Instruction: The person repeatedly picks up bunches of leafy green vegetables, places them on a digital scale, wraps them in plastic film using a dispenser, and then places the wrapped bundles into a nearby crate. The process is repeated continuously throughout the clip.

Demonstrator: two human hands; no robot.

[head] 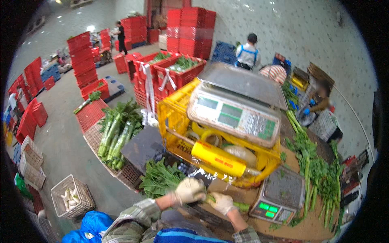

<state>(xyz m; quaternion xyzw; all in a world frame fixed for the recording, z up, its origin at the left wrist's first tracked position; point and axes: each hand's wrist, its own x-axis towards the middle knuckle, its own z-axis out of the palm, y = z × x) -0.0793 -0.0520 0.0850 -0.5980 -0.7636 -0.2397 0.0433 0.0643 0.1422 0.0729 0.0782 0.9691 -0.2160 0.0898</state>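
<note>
My left hand (191, 191), in a white glove, is blurred and lies over the stems of a bunch of leafy green vegetables (162, 176), whose leaves spread to the upper left. Just right of it, my gloved right hand (222, 203) is closed around the green stalks, and their pale ends stick out towards the small digital scale (282, 188). Above my hands, a roll of yellow printed tape or film (218, 158) hangs on a rod across the front of a yellow plastic crate (173, 142). A larger weighing scale (232, 117) rests on that crate.
Loose celery-like stalks (307, 170) lie on the table's right side. Wrapped bunches (117, 139) fill a basket top at left. Red crates (179, 76) stand behind, and a basket of white radishes (73, 197) sits on the floor. Several people work farther off, one in blue gloves (323, 97) at right.
</note>
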